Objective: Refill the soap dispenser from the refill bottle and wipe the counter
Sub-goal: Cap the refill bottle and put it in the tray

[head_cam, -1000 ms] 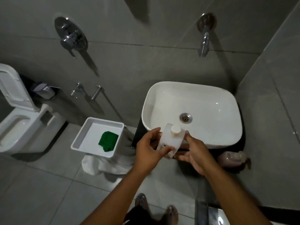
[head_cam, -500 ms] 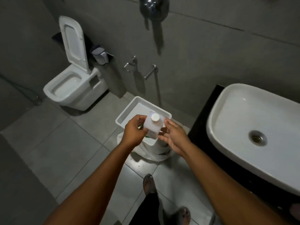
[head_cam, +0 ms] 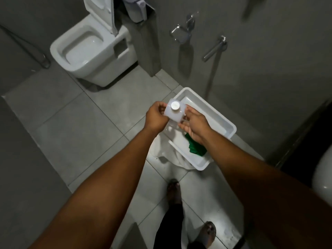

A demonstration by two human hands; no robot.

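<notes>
A white translucent refill bottle (head_cam: 175, 111) with a round white cap is held upright over the near-left part of a white plastic tray (head_cam: 225, 121). My left hand (head_cam: 157, 118) grips the bottle's left side. My right hand (head_cam: 195, 124) holds its right side with fingers partly spread. A folded green cloth (head_cam: 195, 149) lies in the tray, partly hidden under my right wrist. The soap dispenser is out of view.
The tray rests on something draped with white fabric (head_cam: 177, 155) on the tiled floor. A white toilet (head_cam: 89, 49) with its lid up stands at upper left. The sink's edge (head_cam: 322, 178) and the dark counter (head_cam: 309, 141) show at the right. My feet (head_cam: 208, 230) are below.
My view and both hands have swung left, away from the sink. The bottle has travelled from over the counter's edge to above the tray, still held by both hands.
</notes>
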